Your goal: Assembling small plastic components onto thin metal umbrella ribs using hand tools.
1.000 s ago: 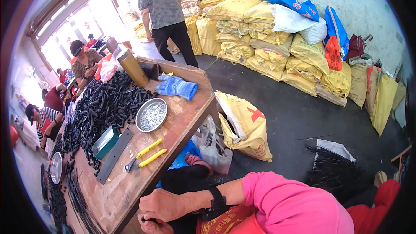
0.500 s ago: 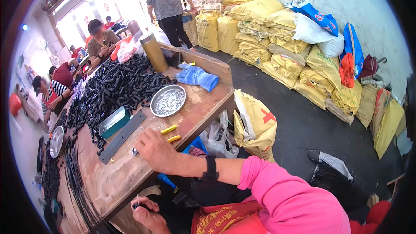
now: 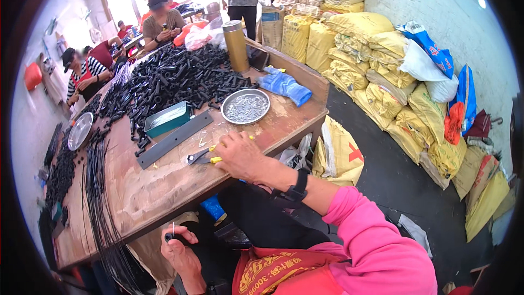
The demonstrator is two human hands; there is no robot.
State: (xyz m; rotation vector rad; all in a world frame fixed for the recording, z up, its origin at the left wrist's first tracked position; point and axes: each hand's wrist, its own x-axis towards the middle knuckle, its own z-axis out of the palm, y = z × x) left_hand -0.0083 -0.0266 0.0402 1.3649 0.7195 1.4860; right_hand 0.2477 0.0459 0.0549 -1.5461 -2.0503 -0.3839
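My left hand (image 3: 181, 248) is raised at the table's near edge, its fingers closed around a small black tubular part (image 3: 168, 236). A thin, pale, pin-like piece (image 3: 173, 226) stands up from that part. On the table, my right hand (image 3: 244, 157) is closed over the yellow handles of a pair of pliers (image 3: 197, 158). Their metal jaws point left, and my palm and fingers partly cover the handles. Just beyond lies a round metal dish (image 3: 245, 107) of small silvery pieces. Left of the pliers is a flat dark grey bar (image 3: 176, 140).
A large heap of black parts (image 3: 169, 79) covers the table's far side, beside a teal tray (image 3: 167, 118) and gold flask (image 3: 236, 46). Blue gloves (image 3: 285, 86) lie near the raised edge. Black strands (image 3: 101, 196) hang over the front. Yellow sacks (image 3: 376, 76) line the wall; co-workers sit beyond.
The view has swung left, shifting the scene rightward. My right hand has moved from over the pliers' middle onto their handles, leaving the jaws exposed. My left hand still holds the black part.
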